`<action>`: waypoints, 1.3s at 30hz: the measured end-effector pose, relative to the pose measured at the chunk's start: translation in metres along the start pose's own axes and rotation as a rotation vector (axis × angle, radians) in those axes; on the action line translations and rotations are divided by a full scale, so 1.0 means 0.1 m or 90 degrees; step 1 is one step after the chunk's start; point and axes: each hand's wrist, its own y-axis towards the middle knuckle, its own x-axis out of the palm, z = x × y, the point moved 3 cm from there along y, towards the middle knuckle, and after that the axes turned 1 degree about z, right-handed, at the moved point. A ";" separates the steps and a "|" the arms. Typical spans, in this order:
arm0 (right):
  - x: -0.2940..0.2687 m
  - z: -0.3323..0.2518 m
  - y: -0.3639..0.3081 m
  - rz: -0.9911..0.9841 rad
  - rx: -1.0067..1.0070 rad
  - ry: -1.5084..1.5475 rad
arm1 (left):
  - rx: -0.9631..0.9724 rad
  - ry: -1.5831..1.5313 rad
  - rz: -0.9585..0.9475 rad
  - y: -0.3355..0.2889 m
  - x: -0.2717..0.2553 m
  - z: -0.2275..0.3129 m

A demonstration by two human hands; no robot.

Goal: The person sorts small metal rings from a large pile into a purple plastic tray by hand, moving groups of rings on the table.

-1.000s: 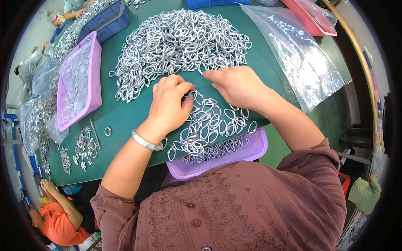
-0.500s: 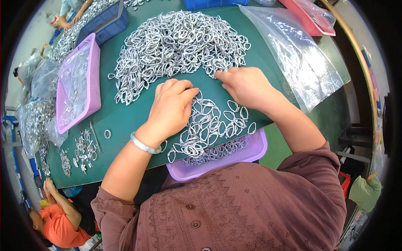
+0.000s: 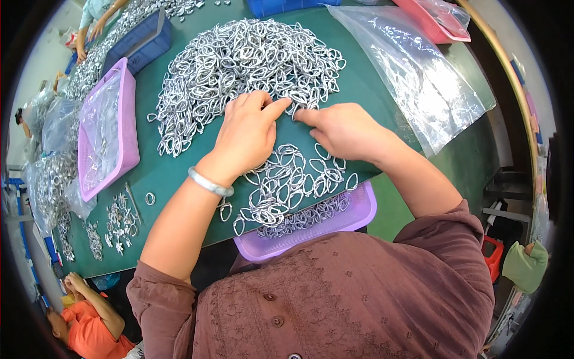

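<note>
A big heap of silver, pointed-oval metal rings [image 3: 239,63] lies on the green table in front of me. My left hand [image 3: 248,128], a pale bangle at its wrist, reaches to the heap's near edge, fingers stretched and index finger extended among the rings. Beside it, my right hand [image 3: 347,131] touches rings at the same edge with its straight index finger; its thumb stands apart and the other fingers curl under. Neither hand visibly grips a ring. Between my hands and body is a looser spread of the same rings [image 3: 286,185], beside a lilac tray [image 3: 311,239] holding more at the table edge.
To the left stand a lilac basket [image 3: 133,128] with plastic bags and a blue bin [image 3: 143,51]. Small metal parts [image 3: 121,218] and a thin tool [image 3: 133,203] lie nearby. A clear plastic bag [image 3: 412,72] covers the right side. A person in orange [image 3: 89,326] sits at lower left.
My left hand has moved up and right, from above the loose rings to the heap's edge. The right hand has shifted slightly left and down, bringing the fingertips closer together.
</note>
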 end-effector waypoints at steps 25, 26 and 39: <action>0.00 0.21 0.03 0.193 0.021 0.071 | 0.005 -0.023 -0.005 -0.15 -0.05 -0.06; -0.04 0.21 0.03 0.193 0.021 0.071 | 0.005 -0.024 -0.005 -0.12 -0.04 -0.05; -0.05 0.21 0.03 0.222 -0.043 0.102 | -0.023 0.019 -0.026 -0.05 0.01 -0.03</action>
